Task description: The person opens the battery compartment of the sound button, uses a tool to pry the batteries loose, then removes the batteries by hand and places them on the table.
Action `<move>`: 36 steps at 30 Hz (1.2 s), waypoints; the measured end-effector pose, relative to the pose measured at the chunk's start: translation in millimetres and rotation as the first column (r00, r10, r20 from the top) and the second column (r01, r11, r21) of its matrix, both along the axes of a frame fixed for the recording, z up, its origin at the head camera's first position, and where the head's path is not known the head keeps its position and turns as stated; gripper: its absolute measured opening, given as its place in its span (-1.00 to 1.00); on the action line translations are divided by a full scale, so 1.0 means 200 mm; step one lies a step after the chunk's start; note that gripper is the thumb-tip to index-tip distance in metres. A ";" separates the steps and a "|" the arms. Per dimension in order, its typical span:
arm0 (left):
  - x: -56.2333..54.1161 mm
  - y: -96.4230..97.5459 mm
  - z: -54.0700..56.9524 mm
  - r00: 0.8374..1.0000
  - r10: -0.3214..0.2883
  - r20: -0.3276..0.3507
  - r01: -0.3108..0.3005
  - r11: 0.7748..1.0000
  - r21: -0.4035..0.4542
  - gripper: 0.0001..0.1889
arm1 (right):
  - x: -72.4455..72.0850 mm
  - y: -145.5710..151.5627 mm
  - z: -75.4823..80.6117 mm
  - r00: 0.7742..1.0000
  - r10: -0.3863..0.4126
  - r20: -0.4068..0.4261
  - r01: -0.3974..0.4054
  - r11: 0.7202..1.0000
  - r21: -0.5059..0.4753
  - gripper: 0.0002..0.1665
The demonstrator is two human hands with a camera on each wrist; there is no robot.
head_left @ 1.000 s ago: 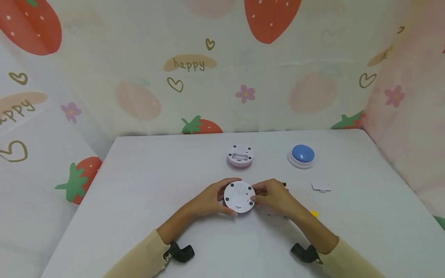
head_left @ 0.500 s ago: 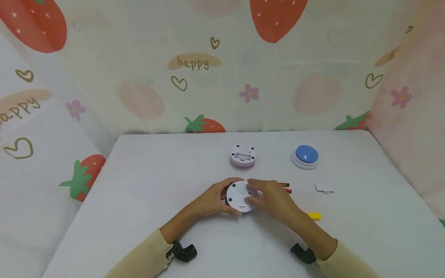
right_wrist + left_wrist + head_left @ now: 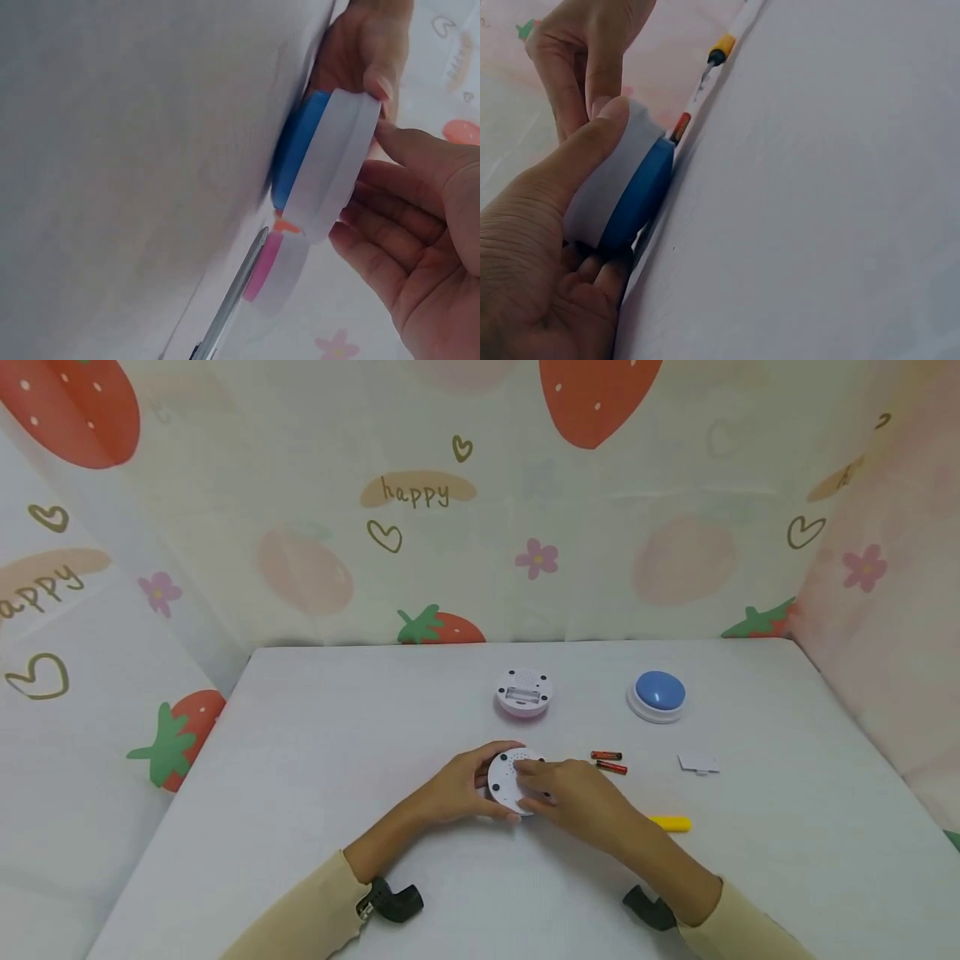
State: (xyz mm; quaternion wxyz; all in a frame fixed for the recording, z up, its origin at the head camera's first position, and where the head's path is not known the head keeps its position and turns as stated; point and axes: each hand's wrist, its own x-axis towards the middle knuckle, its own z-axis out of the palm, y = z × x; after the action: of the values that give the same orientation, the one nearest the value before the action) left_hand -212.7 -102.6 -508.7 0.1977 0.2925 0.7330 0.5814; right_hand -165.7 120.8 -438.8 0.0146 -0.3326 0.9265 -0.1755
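Note:
My left hand (image 3: 459, 789) grips a round push button (image 3: 506, 794) at its side, thumb along the rim. It is turned over, white underside with small dark feet and speaker holes facing up. Its blue dome (image 3: 300, 146) faces the table in the right wrist view. My right hand (image 3: 585, 797) lies over the right part of the underside, thumb and fingertips touching it and hiding that part. Right of the hands, two red batteries (image 3: 608, 767) lie on the table. A screwdriver's yellow handle (image 3: 672, 824) shows beyond my right forearm.
Behind the hands, a pink push button (image 3: 523, 703) lies upside down, its battery compartment uncovered. A blue push button (image 3: 660, 691) stands upright at the back right. A small white battery cover (image 3: 698, 764) lies right of the batteries. Patterned cloth (image 3: 315, 468) encloses the table's back and sides.
My right hand has shifted left from the button's right edge onto its underside, bringing the batteries and screwdriver handle into fuller view. The left hand keeps its grip.

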 end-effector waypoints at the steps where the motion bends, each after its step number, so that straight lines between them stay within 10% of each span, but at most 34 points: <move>1: 0.00 0.00 0.00 1.000 0.003 0.001 -0.003 1.000 0.002 -0.02 | 0.00 0.00 0.00 1.000 0.014 -0.011 -0.014 1.000 0.015 -0.57; 11: 0.00 0.01 0.00 1.000 0.028 0.003 -0.028 1.000 -0.007 -0.07 | 0.04 -0.02 0.02 0.958 0.214 -0.193 -0.164 0.956 0.245 -0.70; 28: 0.00 0.01 -0.01 1.000 0.026 -0.005 -0.026 1.000 -0.005 -0.06 | 0.04 -0.02 0.02 0.908 0.302 -0.289 -0.218 0.932 0.289 -0.70; 36: 0.00 0.00 -0.01 0.999 0.031 -0.010 -0.031 0.999 -0.016 -0.07 | 0.04 -0.02 0.03 0.943 0.246 -0.223 -0.210 0.962 0.174 -0.69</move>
State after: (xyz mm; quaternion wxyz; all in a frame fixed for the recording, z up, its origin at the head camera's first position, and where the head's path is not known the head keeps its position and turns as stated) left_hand -213.5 -101.8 -510.6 0.1875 0.2822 0.7430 0.5772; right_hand -157.5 117.6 -433.5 -0.0536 -0.4547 0.8869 -0.0614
